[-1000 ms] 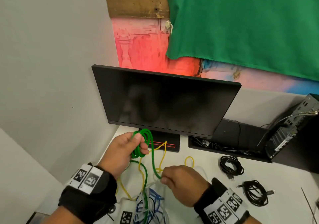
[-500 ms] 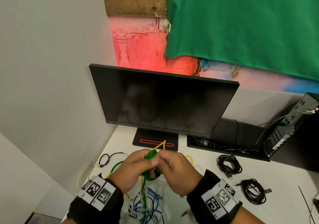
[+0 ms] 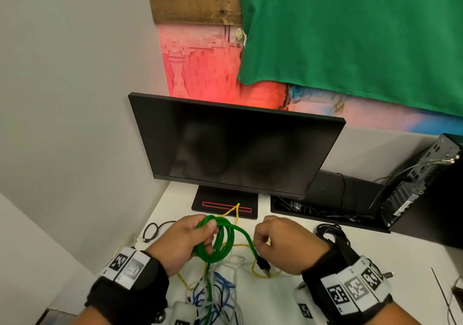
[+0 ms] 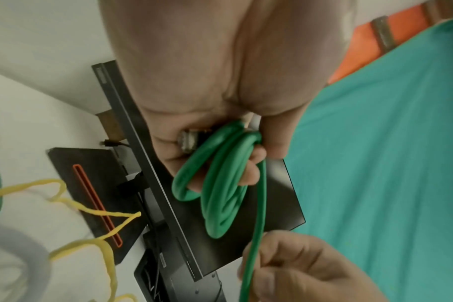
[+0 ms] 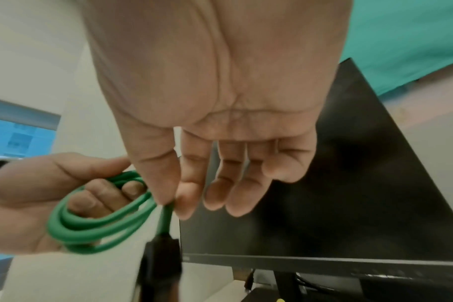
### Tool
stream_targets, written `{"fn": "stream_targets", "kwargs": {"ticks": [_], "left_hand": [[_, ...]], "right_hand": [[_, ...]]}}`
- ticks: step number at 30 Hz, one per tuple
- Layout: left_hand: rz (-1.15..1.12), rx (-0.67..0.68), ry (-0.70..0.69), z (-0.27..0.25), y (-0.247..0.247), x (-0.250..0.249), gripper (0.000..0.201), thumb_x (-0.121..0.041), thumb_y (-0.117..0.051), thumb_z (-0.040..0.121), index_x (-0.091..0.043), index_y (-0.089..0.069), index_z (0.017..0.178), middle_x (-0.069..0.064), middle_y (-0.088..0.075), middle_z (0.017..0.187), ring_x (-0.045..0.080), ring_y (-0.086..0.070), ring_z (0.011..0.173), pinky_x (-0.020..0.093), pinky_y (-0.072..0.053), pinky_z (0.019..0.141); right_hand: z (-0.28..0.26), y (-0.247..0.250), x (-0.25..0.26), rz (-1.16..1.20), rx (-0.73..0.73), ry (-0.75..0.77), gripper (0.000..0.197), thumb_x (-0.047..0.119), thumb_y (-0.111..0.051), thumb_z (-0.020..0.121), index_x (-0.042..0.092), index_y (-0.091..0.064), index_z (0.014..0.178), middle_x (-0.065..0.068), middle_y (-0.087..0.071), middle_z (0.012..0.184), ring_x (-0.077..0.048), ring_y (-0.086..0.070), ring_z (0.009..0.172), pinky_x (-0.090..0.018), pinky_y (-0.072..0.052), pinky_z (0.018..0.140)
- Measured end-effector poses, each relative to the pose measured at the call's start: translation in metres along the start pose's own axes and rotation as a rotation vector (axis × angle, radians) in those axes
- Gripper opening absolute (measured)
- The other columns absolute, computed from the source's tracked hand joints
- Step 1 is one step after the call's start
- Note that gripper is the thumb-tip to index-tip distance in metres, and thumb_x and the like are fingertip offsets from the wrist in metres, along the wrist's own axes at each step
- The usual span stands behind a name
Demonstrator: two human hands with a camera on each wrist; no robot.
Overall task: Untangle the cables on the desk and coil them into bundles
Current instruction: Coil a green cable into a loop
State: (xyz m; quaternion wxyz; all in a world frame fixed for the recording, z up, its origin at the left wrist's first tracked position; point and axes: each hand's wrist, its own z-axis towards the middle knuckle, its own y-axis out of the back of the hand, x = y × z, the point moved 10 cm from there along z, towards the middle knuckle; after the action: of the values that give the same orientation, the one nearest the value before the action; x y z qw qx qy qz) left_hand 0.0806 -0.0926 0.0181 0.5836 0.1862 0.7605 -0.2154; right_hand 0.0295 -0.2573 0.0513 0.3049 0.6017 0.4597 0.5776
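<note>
Hands (image 3: 186,240) on unlabelled green cable (image 3: 220,245)

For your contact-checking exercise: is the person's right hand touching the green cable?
Touching. The right wrist view shows the right hand pinching the green cable between thumb and forefinger just above its black plug.

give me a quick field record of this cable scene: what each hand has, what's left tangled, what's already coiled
left hand: left hand grips the coiled loops of the green cable
right hand: right hand pinches the green cable's free run just above its black plug
still tangled: yellow cable, blue cable and white ones on the desk
already coiled: two black cable bundles, right of the hands
backdrop: dark monitor
</note>
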Motion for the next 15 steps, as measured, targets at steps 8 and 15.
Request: {"fn": "stream_targets", "kwargs": {"ticks": [8,15], "left_hand": [[-0.209,-0.175,0.082,-0.001,0.008,0.010,0.029,-0.016,-0.055,0.095,-0.008,-0.061,0.067,0.002,-0.038,0.050,0.016,-0.039,0.041,0.026,-0.036,0.048],[-0.280,-0.069,0.124,-0.006,-0.015,0.005,0.027,-0.020,-0.056,0.090,-0.009,-0.059,0.066,0.000,-0.033,0.051,0.015,-0.033,0.043,0.025,-0.033,0.047]], "right_hand": [[0.008,-0.020,0.000,0.355,-0.224,-0.103,0.022,0.046,-0.063,0.090,0.033,-0.048,0.079,0.006,-0.062,0.076,-0.005,-0.054,0.065,-0.022,-0.046,0.062],[0.015,-0.001,0.003,0.344,-0.406,-0.112,0.008,0.028,-0.059,0.096,0.028,-0.056,0.088,0.009,-0.060,0.077,-0.004,-0.052,0.065,-0.017,-0.037,0.058]]}}
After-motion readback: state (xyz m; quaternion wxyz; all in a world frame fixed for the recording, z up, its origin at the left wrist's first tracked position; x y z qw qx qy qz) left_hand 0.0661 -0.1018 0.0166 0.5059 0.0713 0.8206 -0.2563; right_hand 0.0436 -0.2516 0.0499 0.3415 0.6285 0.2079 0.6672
